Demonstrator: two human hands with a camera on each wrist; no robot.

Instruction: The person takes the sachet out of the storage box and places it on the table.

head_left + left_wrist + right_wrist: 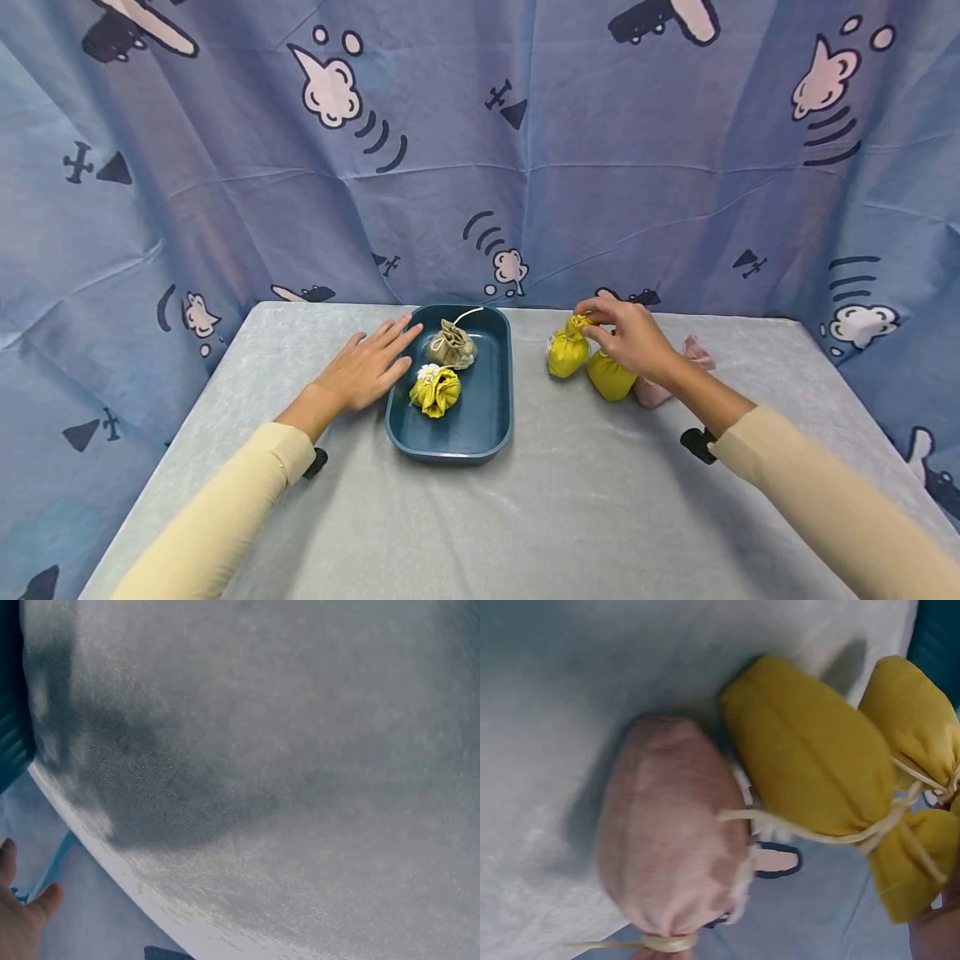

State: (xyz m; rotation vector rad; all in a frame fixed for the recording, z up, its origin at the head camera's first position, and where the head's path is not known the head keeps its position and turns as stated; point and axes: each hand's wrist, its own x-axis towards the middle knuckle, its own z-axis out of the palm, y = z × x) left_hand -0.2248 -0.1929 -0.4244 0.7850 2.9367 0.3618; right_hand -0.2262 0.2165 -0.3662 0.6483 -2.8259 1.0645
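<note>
At the table's right side my right hand (628,335) pinches the gathered top of a yellow drawstring pouch (567,357). Under that hand stands a second yellow pouch (810,750), tied with a cream cord. Beside it is a pink pouch (671,832), partly hidden by my forearm in the head view. My left hand (365,364), fingers straight and spread, lies at the left rim of a dark blue tray (480,421). Inside the tray sit an olive-brown pouch (452,346) and a yellow pouch (435,392) with a white flower. Only fingertips show in the left wrist view.
A pale grey cloth covers the table (570,500). Behind it hangs a blue curtain (450,192) with printed cartoon shapes, reaching down along the table's back edge and sides.
</note>
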